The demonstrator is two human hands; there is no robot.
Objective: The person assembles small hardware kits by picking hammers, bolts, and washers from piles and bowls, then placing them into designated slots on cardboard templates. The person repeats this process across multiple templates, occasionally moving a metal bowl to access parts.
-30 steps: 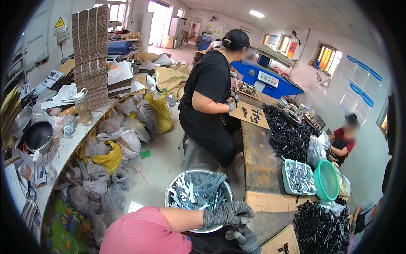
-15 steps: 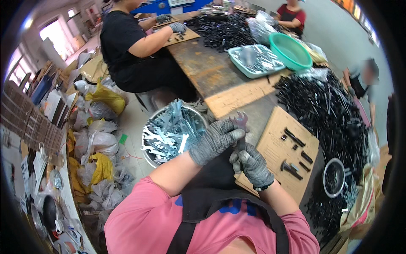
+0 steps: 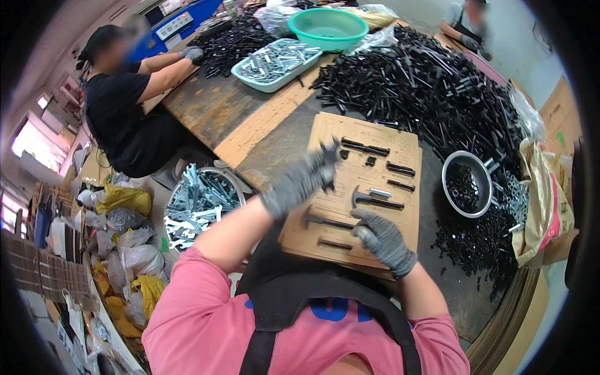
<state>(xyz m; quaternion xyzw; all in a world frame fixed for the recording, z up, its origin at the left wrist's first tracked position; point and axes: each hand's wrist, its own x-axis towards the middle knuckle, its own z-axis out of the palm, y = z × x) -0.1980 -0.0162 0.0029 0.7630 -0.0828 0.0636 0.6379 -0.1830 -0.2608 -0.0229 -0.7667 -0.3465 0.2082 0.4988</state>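
My left hand (image 3: pixel 299 181), in a grey knit glove, is closed on a dark pronged metal piece (image 3: pixel 329 153) above the left edge of a cardboard sheet (image 3: pixel 300 234). My right hand (image 3: pixel 386 242), also gloved, has its thumb and fingers at the handle end of a dark hammer-shaped piece (image 3: pixel 328 221) lying on the cardboard. Above it lies another hammer-shaped piece (image 3: pixel 378 200) beside a silver cylinder (image 3: pixel 379 192). A short black bar (image 3: pixel 335 244) sits nearest me. Farther up are a long black rod (image 3: pixel 365 147), small black blocks (image 3: pixel 370 161) and black cylinders (image 3: pixel 400 169).
A heap of black metal parts (image 3: pixel 431 81) covers the table's right side, beside a metal bowl (image 3: pixel 467 184). A tray of silver parts (image 3: pixel 275 65) and a green basin (image 3: pixel 328 31) stand behind. Left of me is a tub of wrenches (image 3: pixel 203 206). Co-workers (image 3: pixel 119 100) sit around the table.
My view has turned toward the cardboard. Both hands held a pronged tool together before; now they are apart, the right down at the cardboard. A second hammer-shaped piece and a short bar now show there.
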